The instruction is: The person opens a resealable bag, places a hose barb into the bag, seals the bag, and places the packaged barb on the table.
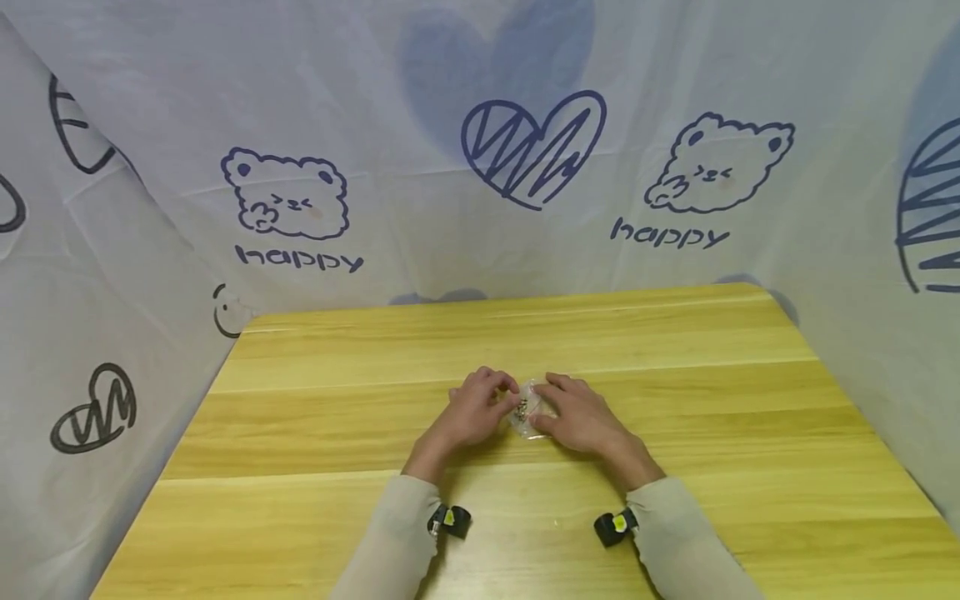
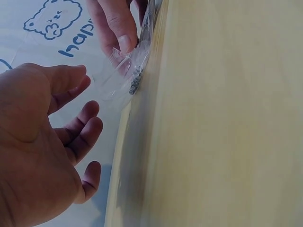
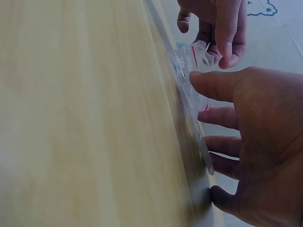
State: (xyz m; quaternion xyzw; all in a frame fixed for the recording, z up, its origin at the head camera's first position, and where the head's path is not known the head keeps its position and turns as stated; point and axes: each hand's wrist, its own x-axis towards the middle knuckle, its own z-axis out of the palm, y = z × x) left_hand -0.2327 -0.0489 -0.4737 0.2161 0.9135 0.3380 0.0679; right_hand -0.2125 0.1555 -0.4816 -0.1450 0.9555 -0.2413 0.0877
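A small clear zip bag with a red stripe near its mouth lies on the wooden table. Small metal pieces, possibly screws, are bunched at its left end. My right hand holds the bag between thumb and fingers; in the right wrist view the thumb lies over the bag. Left of the bag, my left hand has loosely bent fingers, thumb and forefinger close together. In the left wrist view those fingertips appear just apart from the plastic.
The wooden table reaches back to a white cloth printed with hearts and bears. More cloth hangs along both sides. A tiny pale speck lies on the table between the forearms.
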